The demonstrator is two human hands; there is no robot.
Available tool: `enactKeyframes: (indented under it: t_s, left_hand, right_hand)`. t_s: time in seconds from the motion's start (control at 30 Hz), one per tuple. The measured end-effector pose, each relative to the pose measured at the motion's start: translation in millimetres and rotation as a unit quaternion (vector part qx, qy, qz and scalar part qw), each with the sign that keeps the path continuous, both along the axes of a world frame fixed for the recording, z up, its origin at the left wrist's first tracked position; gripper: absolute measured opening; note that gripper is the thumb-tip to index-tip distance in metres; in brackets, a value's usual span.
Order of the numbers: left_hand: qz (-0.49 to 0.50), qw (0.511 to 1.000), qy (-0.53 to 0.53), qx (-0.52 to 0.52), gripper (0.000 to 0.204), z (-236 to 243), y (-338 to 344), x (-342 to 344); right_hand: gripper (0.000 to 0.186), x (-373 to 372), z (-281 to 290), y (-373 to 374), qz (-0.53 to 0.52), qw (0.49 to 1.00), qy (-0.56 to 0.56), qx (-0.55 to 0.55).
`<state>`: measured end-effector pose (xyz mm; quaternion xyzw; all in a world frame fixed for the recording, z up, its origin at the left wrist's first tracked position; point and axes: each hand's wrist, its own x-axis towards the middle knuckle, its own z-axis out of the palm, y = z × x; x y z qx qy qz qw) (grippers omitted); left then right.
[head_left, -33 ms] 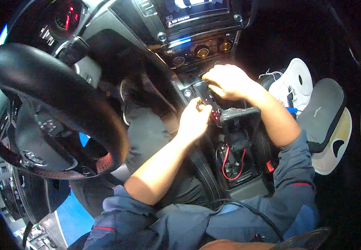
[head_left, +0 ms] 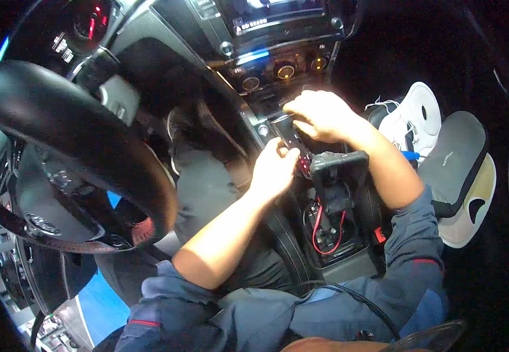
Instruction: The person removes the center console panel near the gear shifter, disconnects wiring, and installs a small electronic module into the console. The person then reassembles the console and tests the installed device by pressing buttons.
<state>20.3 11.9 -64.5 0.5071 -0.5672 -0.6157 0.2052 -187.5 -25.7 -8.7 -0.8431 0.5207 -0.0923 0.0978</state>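
Note:
In the middle of the car's centre console, a narrow dark, glossy trim panel (head_left: 292, 141) with small red lights lies between my hands. At its near left edge, my left hand (head_left: 273, 170) is closed, thumb and fingers pinching the rim. My right hand (head_left: 323, 116) curls over its far right end, fingers bent down; their tips are partly hidden. Just below the hands stands the black gear lever (head_left: 339, 164). Behind it the console is opened up, showing a red cable loop (head_left: 329, 249) over dark mechanism parts.
The steering wheel (head_left: 78, 129) fills the left side. Ahead are the climate knobs (head_left: 285, 71) and a lit screen (head_left: 278, 14). White and grey padded pieces (head_left: 451, 161) lie on the passenger side, right of my forearm. A black cable (head_left: 360, 296) crosses my lap.
The view has shifted very slightly. Both hands keep the same place and grip on the panel.

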Motion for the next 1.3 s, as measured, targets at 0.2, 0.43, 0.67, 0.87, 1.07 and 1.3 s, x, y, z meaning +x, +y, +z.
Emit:
enactKeyframes:
  t_s: [0.2, 0.43, 0.67, 0.87, 1.07, 1.3]
  left_hand:
    - [0.023, 0.990, -0.112, -0.081, 0.034, 22.6, -6.0, -11.4]
    - [0.070, 0.995, 0.054, 0.049, 0.019, 24.5, -8.9, -9.4]
    - [0.144, 0.947, 0.201, 0.207, 0.016, 3.8, -8.8, -2.7]
    - [0.107, 0.959, 0.183, 0.186, 0.015, 6.1, -0.6, -3.5]
    - [-0.023, 0.998, -0.052, 0.036, 0.026, 12.6, 5.1, 0.2]
    - [-0.041, 0.991, -0.023, 0.129, 0.038, 14.6, 14.1, 7.2]
  right_hand:
    - [0.044, -10.5, -4.2, 15.4, -0.012, 0.993, -0.103, -0.062]
    - [0.039, -39.1, 12.7, 36.7, -0.278, 0.951, -0.126, 0.051]
    - [0.046, -42.9, -16.6, 50.7, -0.348, 0.871, -0.276, 0.209]
    - [0.025, -48.0, -25.4, 57.5, -0.287, 0.758, -0.523, 0.264]
    - [0.032, -40.3, -12.5, 61.3, -0.208, 0.758, -0.581, 0.211]
    - [0.036, -43.3, 4.5, 67.8, -0.081, 0.732, -0.593, 0.327]
